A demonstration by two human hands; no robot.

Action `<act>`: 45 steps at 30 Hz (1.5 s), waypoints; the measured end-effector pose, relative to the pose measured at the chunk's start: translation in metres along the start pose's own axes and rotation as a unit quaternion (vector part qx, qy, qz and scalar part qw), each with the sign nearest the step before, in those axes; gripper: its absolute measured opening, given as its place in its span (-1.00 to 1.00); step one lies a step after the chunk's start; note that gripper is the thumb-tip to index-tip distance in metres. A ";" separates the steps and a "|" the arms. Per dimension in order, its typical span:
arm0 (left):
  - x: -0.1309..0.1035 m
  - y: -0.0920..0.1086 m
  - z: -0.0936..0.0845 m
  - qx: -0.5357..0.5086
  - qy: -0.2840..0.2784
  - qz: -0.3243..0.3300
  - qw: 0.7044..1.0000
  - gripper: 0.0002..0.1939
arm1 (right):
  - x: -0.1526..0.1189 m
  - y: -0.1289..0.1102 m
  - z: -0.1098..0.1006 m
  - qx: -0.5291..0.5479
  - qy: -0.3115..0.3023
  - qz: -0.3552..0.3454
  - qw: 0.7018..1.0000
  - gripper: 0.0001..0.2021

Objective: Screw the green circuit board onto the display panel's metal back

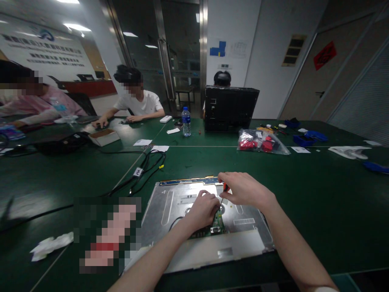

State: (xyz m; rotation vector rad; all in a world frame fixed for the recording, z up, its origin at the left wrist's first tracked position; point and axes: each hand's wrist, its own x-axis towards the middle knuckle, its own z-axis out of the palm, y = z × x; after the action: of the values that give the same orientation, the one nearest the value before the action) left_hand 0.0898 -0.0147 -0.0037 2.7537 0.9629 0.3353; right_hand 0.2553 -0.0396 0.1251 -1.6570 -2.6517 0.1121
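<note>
A silver metal panel (243,239) lies flat on the green table, with a green circuit board (218,221) near its middle. My right hand (243,188) is closed around the red handle of a screwdriver (225,187), whose shaft points down at the board's upper edge. Beside the shaft, my left hand (205,209) rests over the board with curled fingers; whether anything is between them is hidden. A blue strip (188,182) runs along the panel's far edge.
Black cables (146,164) lie left of the panel. Farther back are a water bottle (186,121), a bag of red parts (261,142) and an upright black monitor housing (231,109). Crumpled tissue (51,245) is at the left. Other people sit across the table.
</note>
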 end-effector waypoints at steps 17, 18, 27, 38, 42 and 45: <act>0.001 -0.002 0.001 -0.012 -0.008 -0.007 1.000 -0.85 | 0.001 -0.001 0.001 -0.007 -0.004 -0.008 1.000 -0.78; 0.001 -0.002 0.001 -0.011 -0.009 -0.007 1.000 -0.85 | 0.001 0.000 0.001 -0.008 0.000 -0.016 1.000 -0.77; 0.001 0.000 0.000 -0.008 -0.003 -0.005 1.000 -0.84 | 0.003 -0.003 0.000 -0.014 -0.003 0.003 1.000 -0.80; 0.001 -0.002 0.001 -0.009 -0.005 -0.003 1.000 -0.85 | 0.000 -0.003 0.002 -0.003 0.004 -0.033 0.999 -0.77; 0.001 -0.001 0.000 -0.009 0.002 0.000 1.000 -0.84 | 0.003 -0.003 0.002 0.004 0.002 -0.026 1.000 -0.82; 0.001 0.000 -0.001 -0.009 0.002 0.000 1.000 -0.85 | 0.005 -0.003 0.001 -0.007 0.001 -0.008 1.000 -0.83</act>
State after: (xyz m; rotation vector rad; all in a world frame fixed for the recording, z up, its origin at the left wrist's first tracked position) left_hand 0.0902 -0.0140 -0.0028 2.7386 0.9560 0.3483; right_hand 0.2500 -0.0368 0.1239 -1.6374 -2.6710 0.0917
